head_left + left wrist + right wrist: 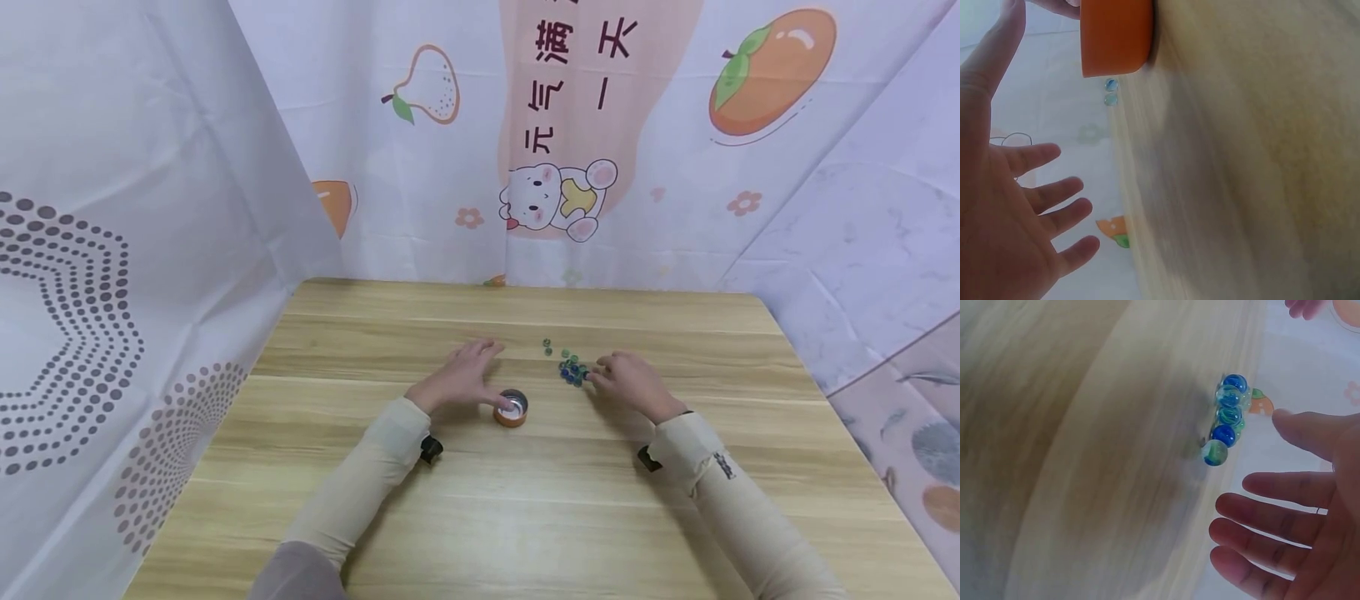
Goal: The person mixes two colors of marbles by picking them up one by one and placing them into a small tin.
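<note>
A small round orange container (512, 421) with a silvery inside stands upright on the table. My left hand (459, 382) is just left of it, thumb over its rim and the other fingers spread away. In the left wrist view the orange wall (1116, 37) is near the thumb, while the four fingers (1057, 195) touch nothing. A cluster of blue and green glass marbles (572, 369) lies to the right of the container. Beside them is my right hand (633, 386), its fingertips close to the marbles. The right wrist view shows its fingers extended, apart from the marbles (1229, 415).
Two loose marbles (547, 347) lie a little behind the cluster. The wooden table (495, 508) ends at a printed white curtain (420, 208) at the back, with more hanging cloth (187, 275) on the left. Dark wrist straps (431, 449) sit at the sleeves.
</note>
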The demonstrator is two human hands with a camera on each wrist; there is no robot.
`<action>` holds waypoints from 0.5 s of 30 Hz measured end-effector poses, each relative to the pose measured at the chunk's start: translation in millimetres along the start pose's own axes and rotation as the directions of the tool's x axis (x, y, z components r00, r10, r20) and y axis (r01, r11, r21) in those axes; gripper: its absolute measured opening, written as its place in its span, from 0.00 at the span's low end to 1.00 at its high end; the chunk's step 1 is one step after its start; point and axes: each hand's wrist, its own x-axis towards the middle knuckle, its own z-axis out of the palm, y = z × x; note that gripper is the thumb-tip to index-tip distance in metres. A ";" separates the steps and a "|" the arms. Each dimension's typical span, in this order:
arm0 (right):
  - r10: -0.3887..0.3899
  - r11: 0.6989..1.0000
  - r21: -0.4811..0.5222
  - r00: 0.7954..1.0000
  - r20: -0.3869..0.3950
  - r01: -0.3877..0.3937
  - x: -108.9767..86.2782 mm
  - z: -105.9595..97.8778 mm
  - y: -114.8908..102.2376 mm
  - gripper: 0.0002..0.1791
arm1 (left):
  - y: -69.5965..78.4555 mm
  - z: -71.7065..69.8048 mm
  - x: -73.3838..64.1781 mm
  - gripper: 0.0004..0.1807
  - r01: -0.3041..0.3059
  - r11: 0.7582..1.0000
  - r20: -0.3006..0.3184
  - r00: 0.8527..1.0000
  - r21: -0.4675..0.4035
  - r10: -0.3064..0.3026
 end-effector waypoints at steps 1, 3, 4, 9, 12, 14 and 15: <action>0.002 1.000 0.000 1.000 0.007 -0.002 0.3 0.2 0.4 0.21 | -0.1 0.6 -0.1 0.62 0.000 1.000 0.006 1.000 0.002 0.000; 0.010 1.000 -0.003 1.000 0.021 -0.010 1.3 1.1 1.8 0.21 | -0.3 1.7 -0.5 0.62 -0.003 1.000 0.015 1.000 0.005 0.003; 0.017 1.000 -0.001 0.999 0.028 -0.017 1.6 1.5 2.3 0.21 | -0.3 2.2 -0.7 0.61 -0.007 1.000 0.017 1.000 0.002 0.007; 0.030 1.000 0.002 0.999 0.026 -0.030 2.7 3.9 4.7 0.19 | -0.4 4.7 -2.5 0.59 -0.029 1.000 0.040 0.999 0.001 0.029; 0.027 1.000 -0.003 0.999 0.020 -0.027 2.7 4.6 5.5 0.18 | -0.5 6.9 -3.0 0.58 -0.042 0.999 0.064 0.997 0.016 0.041; 0.028 1.000 -0.007 0.999 0.019 -0.027 2.8 4.9 6.0 0.16 | -0.7 8.5 -3.2 0.58 -0.050 0.998 0.079 0.996 0.025 0.048; 0.030 1.000 -0.010 0.999 0.020 -0.029 3.1 5.2 6.6 0.16 | -0.7 9.0 -3.1 0.58 -0.053 0.998 0.083 0.995 0.030 0.051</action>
